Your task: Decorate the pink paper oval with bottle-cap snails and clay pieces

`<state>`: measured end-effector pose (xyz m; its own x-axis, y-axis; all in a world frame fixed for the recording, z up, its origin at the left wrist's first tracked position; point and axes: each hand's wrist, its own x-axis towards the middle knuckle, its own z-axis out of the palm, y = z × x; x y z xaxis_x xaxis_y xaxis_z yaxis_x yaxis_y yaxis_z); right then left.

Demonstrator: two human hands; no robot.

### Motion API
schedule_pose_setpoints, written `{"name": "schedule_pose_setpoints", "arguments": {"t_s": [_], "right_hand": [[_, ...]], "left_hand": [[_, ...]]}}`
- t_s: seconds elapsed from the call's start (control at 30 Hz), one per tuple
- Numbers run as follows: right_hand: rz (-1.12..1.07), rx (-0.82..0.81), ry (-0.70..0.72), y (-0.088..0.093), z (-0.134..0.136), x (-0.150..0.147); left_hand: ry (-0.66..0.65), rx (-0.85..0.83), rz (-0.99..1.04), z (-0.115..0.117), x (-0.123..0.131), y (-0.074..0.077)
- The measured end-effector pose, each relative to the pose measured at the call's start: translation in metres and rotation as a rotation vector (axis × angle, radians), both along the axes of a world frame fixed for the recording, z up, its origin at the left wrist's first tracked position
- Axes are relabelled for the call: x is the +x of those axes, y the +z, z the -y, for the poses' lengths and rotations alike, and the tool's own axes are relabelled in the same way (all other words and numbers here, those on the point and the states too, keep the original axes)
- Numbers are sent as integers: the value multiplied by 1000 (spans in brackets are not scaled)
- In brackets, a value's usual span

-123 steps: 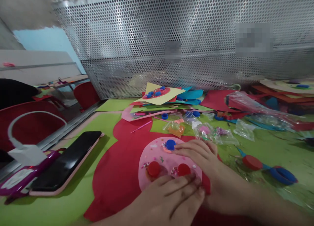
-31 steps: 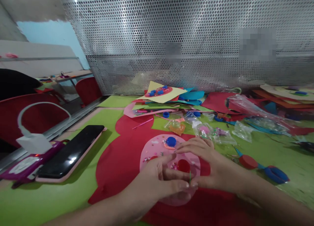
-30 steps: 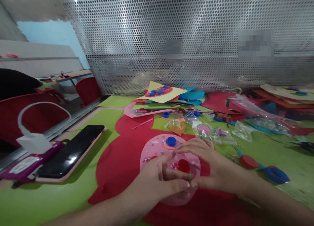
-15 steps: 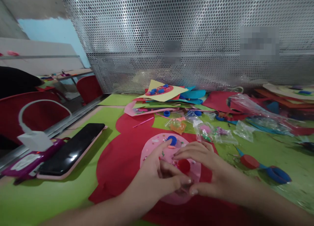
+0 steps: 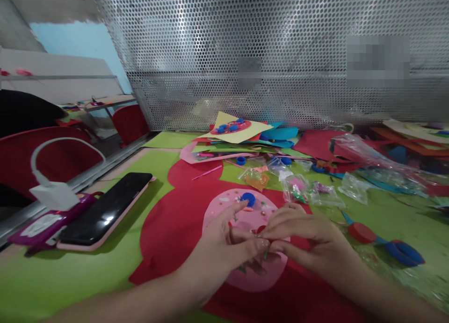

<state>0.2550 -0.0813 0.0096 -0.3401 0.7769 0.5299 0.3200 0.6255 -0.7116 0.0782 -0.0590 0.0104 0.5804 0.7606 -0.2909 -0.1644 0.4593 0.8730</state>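
A pink foam circle [image 5: 250,276] lies on a red sheet [image 5: 171,234]. A blue cap [image 5: 248,199] is stuck near its far edge, and a red cap [image 5: 260,229] peeks out between my fingers. My left hand [image 5: 224,248] and my right hand [image 5: 305,238] meet just above the circle. The right fingertips are pinched together. My left thumb presses against them while the left index finger points out toward the blue cap. A tiny green piece [image 5: 265,254] hangs where the thumbs meet. The circle's near middle is hidden by my hands.
A black phone [image 5: 105,210] in a pink case and a purple power bank [image 5: 42,224] with a white plug lie at the left. Small clear bags of beads [image 5: 298,189] sit beyond the circle. Blue scissors [image 5: 400,250] and a red cap [image 5: 361,231] lie right. Coloured sheets pile before a perforated metal wall [image 5: 280,56].
My hands went from lying flat on the circle to pinching together above it. The right fingers closed over the red cap, and the left red cap is now hidden.
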Motion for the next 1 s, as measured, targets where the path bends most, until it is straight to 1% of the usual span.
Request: {"name": "schedule_pose_setpoints", "arguments": {"t_s": [0.07, 0.13, 0.17, 0.2, 0.23, 0.27, 0.3, 0.33, 0.37, 0.4, 0.43, 0.5, 0.57, 0.67, 0.83, 1.0], "right_hand": [[-3, 4, -11, 1, 0, 1], [14, -11, -22, 3, 0, 4], [28, -12, -39, 4, -1, 6], [48, -11, -61, 5, -3, 7], [81, -9, -82, 5, -4, 9], [129, -4, -99, 5, -5, 11], [184, 7, -110, 4, -6, 12], [247, 20, -104, 3, -7, 12], [310, 31, -77, 1, -7, 11], [366, 36, -37, -1, -7, 10], [409, 36, 8, -2, -7, 9], [466, 18, 83, -5, -6, 7], [501, 0, 95, -7, -5, 5], [529, -11, 63, -9, -5, 6], [583, 3, 68, -9, -6, 8], [570, 18, 58, -10, -6, 8]], "left_hand": [[-20, 28, -25, 1, -1, 1], [-80, 109, -117, 0, -5, 6], [-124, 188, -191, -2, -9, 9], [-183, 302, -296, -4, -14, 13], [-242, 452, -402, -8, -19, 17], [-268, 678, -536, -12, -24, 22], [-273, 924, -715, -16, -29, 27], [-230, 1191, -853, -20, -34, 31], [-268, 1381, -954, -23, -38, 35], [-365, 1494, -984, -26, -41, 38], [-459, 1560, -1007, -27, -42, 40], [-644, 1589, -1006, -26, -44, 41], [-727, 1584, -997, -23, -43, 41], [-748, 1564, -980, -20, -42, 41], [-803, 1524, -1004, -20, -42, 41], [-806, 1525, -995, -18, -42, 38]]}}
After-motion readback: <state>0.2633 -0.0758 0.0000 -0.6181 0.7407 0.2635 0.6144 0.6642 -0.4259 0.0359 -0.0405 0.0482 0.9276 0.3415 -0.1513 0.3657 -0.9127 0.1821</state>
